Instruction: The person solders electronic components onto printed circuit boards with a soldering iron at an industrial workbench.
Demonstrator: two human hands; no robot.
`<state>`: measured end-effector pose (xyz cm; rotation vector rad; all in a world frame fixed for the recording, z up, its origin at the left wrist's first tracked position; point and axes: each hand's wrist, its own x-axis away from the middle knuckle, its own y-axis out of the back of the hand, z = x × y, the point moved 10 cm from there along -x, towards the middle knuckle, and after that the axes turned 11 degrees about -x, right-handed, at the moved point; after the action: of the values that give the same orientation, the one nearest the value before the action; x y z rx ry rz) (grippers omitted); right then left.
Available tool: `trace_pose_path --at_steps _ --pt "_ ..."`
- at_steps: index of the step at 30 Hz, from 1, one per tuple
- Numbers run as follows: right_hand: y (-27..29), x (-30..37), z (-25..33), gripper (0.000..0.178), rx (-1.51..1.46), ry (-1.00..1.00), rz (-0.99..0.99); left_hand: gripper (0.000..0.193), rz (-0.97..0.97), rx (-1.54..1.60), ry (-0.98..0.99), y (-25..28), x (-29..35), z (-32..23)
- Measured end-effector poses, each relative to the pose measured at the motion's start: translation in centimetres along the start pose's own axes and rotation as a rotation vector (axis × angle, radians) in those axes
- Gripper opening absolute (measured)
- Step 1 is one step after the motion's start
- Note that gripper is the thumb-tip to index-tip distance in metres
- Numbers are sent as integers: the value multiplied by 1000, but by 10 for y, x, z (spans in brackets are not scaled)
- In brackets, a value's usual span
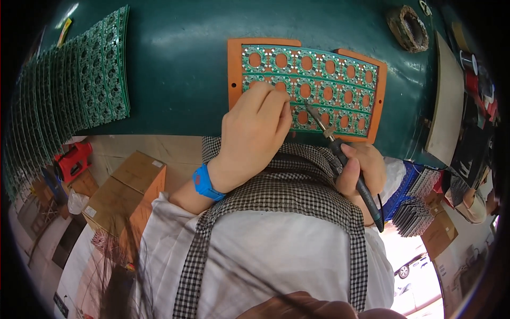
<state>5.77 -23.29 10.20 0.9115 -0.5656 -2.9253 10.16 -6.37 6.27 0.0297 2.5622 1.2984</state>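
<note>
A green circuit board panel (329, 80) with several round cut-outs lies in an orange frame (232, 64) on the dark green bench (175, 58). My left hand (255, 133) rests on the panel's lower left part, fingers pressed down on it; a blue wristband (204, 182) sits on that wrist. My right hand (366, 167) grips a black-handled soldering iron (350, 165) like a pen. Its metal tip (309, 110) touches the panel's bottom row, just right of my left fingers.
A long fanned row of green panels (79, 90) runs along the bench's left side. A solder-wire coil (408, 27) and a beige board (445, 106) lie at the right. Cardboard boxes (130, 191) stand on the floor at the left, a blue crate (404, 189) at the right.
</note>
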Motion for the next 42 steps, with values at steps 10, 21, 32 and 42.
trace_pose_path --at_steps 10,21,32,42 --pt "-8 -11 -10 9 12 -32 67 15 44 21 44 -10 -4 2" --pt "-14 -23 -5 8 -7 32 151 14 65 -56 42 -7 -10 0" --pt "-8 -41 -32 8 47 -165 62 13 -5 -16 73 -7 -38 13" --pt "-19 -43 -28 8 21 -69 109 15 19 -89 -20 -13 -40 8"
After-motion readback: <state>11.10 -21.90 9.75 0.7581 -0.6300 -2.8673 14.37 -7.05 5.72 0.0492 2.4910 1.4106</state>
